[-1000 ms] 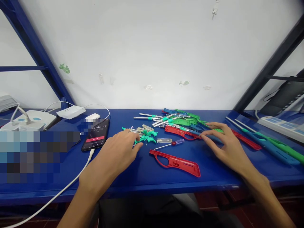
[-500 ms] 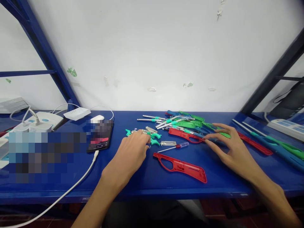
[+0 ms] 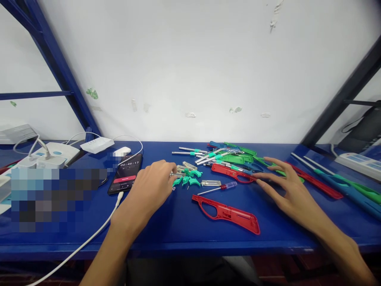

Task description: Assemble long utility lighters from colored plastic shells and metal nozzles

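My left hand (image 3: 151,183) rests on the blue table (image 3: 184,226) with its fingertips pinched on a small metal part at the edge of a heap of teal trigger pieces (image 3: 188,177). My right hand (image 3: 285,190) lies flat with fingers spread, its fingertips touching a red lighter shell (image 3: 230,172) at the edge of a pile of green, blue and red shells (image 3: 235,155). Another red shell (image 3: 228,212) lies alone in front, between the hands. A small screwdriver (image 3: 216,188) with a purple handle lies just behind it.
A phone (image 3: 125,173) showing a timer lies left of my left hand, with a white cable (image 3: 89,238) running off the front edge. White chargers (image 3: 52,153) and a power strip (image 3: 357,162) sit at the sides. Assembled long lighters (image 3: 342,183) lie at the right.
My left hand drew back a little from the teal pieces, pinching a small metal part. My right hand slid slightly toward me, fingers still spread.
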A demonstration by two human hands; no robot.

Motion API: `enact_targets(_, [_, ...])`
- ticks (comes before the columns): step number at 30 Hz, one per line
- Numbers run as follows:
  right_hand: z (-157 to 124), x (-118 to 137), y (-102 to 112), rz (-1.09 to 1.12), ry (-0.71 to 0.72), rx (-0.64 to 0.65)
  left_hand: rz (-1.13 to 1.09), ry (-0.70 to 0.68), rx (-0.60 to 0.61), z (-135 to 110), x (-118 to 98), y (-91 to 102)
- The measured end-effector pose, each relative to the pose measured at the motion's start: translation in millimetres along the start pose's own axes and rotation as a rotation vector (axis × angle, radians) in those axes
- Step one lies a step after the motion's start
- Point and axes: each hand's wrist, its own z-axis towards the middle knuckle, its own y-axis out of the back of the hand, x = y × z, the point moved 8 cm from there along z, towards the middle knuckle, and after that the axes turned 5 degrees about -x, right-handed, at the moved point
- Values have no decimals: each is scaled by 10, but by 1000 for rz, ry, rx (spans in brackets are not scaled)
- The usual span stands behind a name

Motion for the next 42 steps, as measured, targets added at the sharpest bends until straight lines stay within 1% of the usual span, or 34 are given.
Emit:
enact_targets(5, [-5, -61, 0, 12, -15, -20, -5, 52, -18, -66, 128, 127])
enact_targets(9, [-13, -98, -12, 11, -17, -26, 0, 104, -82, -80, 212, 181])
enact_targets(11, [-17, -110, -18, 12, -10, -29, -2, 106, -75, -68, 222, 158])
enact_targets(13, [-18, -124, -27, 15, -5, -29, -9, 77, -29, -57, 199, 98])
enact_targets(18, [-15, -155, -46, 26, -1, -39, -8, 3, 78, -59, 87, -31])
enact_targets(23, [-19, -157, -55, 30, -5, -35, 24, -17, 126, -31, -11, -123])
enact_targets(29, [-29, -149, -61, 15, -27, -18, 6, -49, 109, 12, -36, -225])
enact_targets(31, [-27, -141, -59, 18, -26, -20, -11, -52, 91, 21, -22, -228])
enact_targets(34, [-19, -138, -42, 27, -42, -36, -44, -54, 42, 42, -17, -180])
enact_targets(36, [-15, -138, -21, 36, -62, -56, -96, -40, -20, 56, -31, -112])
enact_targets(39, [-18, -117, -6, 59, -77, -75, -330, 44, -108, 49, -46, -29])
enact_targets(41, [-23, -96, -19, 80, -79, -61, -513, 76, -125, 23, -94, -15])
enact_targets(42, [-24, -88, -27, 86, -82, -50, -568, 63, -121, 8, -141, -11])
